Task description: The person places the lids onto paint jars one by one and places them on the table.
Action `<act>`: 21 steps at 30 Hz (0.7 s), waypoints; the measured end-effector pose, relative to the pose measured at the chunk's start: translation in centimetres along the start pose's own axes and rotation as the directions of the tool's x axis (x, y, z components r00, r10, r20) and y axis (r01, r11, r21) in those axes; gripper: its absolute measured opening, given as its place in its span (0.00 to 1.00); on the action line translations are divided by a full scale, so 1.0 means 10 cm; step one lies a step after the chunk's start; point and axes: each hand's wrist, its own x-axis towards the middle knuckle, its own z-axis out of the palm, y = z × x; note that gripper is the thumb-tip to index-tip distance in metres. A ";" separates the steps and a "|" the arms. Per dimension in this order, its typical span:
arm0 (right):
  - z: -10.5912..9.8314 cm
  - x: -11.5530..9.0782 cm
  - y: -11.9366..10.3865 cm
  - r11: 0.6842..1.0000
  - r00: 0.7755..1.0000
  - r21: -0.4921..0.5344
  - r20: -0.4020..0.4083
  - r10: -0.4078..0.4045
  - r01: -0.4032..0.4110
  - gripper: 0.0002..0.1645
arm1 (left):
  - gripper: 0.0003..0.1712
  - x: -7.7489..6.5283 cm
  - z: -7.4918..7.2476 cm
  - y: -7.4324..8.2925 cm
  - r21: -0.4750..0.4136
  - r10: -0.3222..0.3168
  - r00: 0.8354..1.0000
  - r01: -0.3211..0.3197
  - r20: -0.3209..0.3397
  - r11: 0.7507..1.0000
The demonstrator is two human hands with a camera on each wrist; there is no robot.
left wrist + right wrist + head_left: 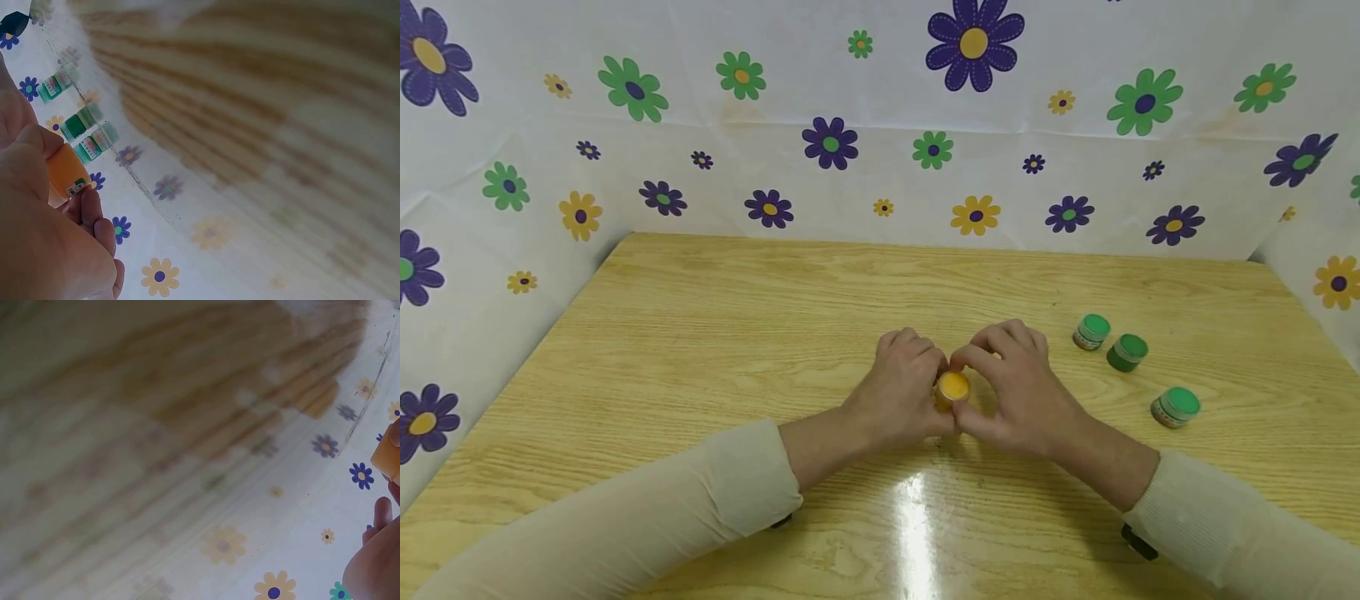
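Note:
A small paint jar with a yellow-orange top (954, 385) is between the two hands, over the middle of the wooden table. My left hand (901, 390) holds it from the left, thumb at the near side and fingers at the far side. From the right, my right hand (1022, 396) pinches its rim between thumb and index finger. The left wrist view shows the orange side of the jar (67, 170) with a small label, much of it hidden by fingers. At the edge of the right wrist view, part of the orange jar (387, 456) shows beside the fingers.
To the right of the hands are several green paint jars: a light green one (1092, 331), a dark green one (1127, 352) and another light green one (1176, 407) closer to me. Behind the wooden table (737, 317) hangs a white flowered cloth (880, 92), which also covers both sides.

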 end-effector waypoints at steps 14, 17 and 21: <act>0.03 0.01 0.01 0.999 0.997 -0.022 -0.060 -0.038 0.037 0.12 | 0.16 0.00 -0.01 0.01 0.011 0.007 1.000 -0.007 -0.001 1.000; 0.03 0.01 0.00 0.999 0.997 -0.034 -0.063 -0.042 0.040 0.13 | 0.16 -0.01 -0.01 0.01 0.021 0.008 1.000 -0.008 -0.001 1.000; 0.02 0.01 0.00 0.999 0.998 -0.047 -0.061 -0.030 0.027 0.14 | 0.16 -0.01 -0.02 0.01 0.021 0.002 1.000 -0.002 0.005 1.000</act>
